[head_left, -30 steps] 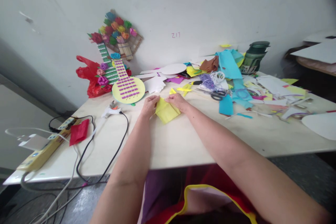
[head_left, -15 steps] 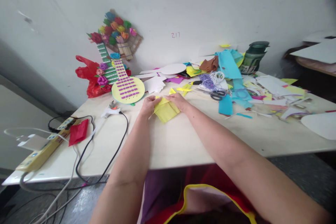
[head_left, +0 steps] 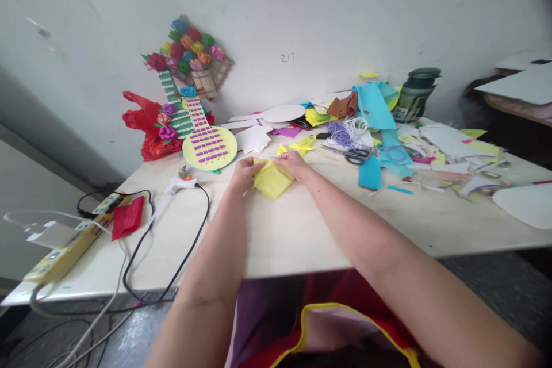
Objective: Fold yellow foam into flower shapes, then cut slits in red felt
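A small square of yellow paper (head_left: 272,180) hangs between my two hands over the middle of the table. My left hand (head_left: 247,173) pinches its upper left corner, with fingers closed. On the other side, my right hand (head_left: 294,165) has its fingers closed on the upper right edge. Yellow paper strips (head_left: 302,147) lie just behind my right hand. The fingertips are small and slightly blurred.
On the left are a glue gun (head_left: 181,183), a red paper piece (head_left: 128,218) and a yellow power strip (head_left: 71,247) with cables. Behind stands a paper guitar (head_left: 210,147). Scissors (head_left: 357,156), a blue paper piece (head_left: 370,172) and a green bottle (head_left: 416,95) are at the right.
The yellow paper has turned slightly, and its lower edge has risen a little. Both hands stay almost in place, still holding it.
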The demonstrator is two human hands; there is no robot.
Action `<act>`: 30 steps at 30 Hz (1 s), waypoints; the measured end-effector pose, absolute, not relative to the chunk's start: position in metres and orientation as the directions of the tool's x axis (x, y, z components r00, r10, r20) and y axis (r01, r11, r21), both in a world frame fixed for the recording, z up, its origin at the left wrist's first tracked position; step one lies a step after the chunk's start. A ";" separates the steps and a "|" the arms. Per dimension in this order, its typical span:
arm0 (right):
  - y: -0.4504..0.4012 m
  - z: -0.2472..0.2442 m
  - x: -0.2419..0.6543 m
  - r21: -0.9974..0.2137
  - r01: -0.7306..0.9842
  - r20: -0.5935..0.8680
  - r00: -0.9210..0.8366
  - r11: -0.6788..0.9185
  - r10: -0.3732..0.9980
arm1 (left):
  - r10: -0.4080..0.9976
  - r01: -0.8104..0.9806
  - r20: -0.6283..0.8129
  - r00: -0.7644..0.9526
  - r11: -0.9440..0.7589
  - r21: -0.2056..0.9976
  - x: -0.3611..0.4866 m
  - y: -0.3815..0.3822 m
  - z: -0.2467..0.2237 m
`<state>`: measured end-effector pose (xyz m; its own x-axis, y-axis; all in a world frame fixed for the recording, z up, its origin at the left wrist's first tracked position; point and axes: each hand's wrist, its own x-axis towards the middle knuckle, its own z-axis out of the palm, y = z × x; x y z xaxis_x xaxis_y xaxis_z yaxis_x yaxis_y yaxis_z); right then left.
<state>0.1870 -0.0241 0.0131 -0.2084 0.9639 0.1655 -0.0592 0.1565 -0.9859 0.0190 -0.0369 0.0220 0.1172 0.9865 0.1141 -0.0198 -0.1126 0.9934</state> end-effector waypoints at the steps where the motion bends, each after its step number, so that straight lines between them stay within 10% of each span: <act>1: -0.025 0.014 0.187 -0.987 -0.071 0.159 -0.223 0.147 0.962 | 0.987 -0.020 0.110 0.114 -0.109 0.994 0.019 -0.036 0.021; 30: -0.021 0.013 0.186 -0.981 -0.020 0.195 -0.141 0.194 0.971 | 0.972 0.078 0.005 0.234 -0.024 0.997 0.012 -0.039 0.026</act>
<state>0.1855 -0.0206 0.0133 -0.1409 0.9706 0.1952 -0.0196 0.1944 -0.9807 0.0115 -0.0391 0.0261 0.2339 0.9722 0.0052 0.0781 -0.0241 0.9967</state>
